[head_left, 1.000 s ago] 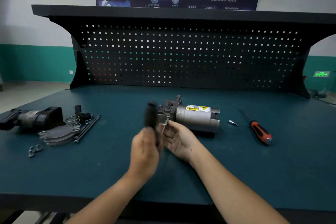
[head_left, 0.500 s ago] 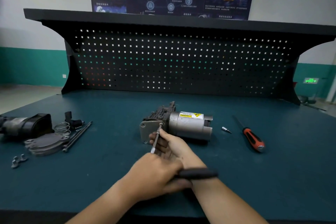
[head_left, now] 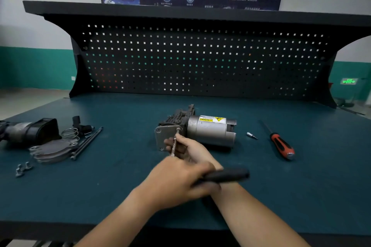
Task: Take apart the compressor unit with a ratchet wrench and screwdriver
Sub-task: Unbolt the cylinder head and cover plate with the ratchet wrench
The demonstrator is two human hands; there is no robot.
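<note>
Nearest the front edge of the worktop point(head_left: 100, 196), the left hand point(head_left: 176, 182) has its fingers wrapped round the black handle of the ratchet wrench point(head_left: 224, 175). Beyond it, the right hand point(head_left: 188, 148) pinches the wrench's thin metal shaft, whose tip meets the compressor unit point(head_left: 208, 132) lying mid-worktop. Its yellow label point(head_left: 212, 119) reads "WARNING". The screwdriver point(head_left: 281, 144) lies towards the right edge.

Person's body, head view: left hand point(head_left: 176, 182) and right hand point(head_left: 190, 148), both bare; left forearm point(head_left: 120, 216) and right forearm point(head_left: 251, 212), bare along their whole visible length.
</note>
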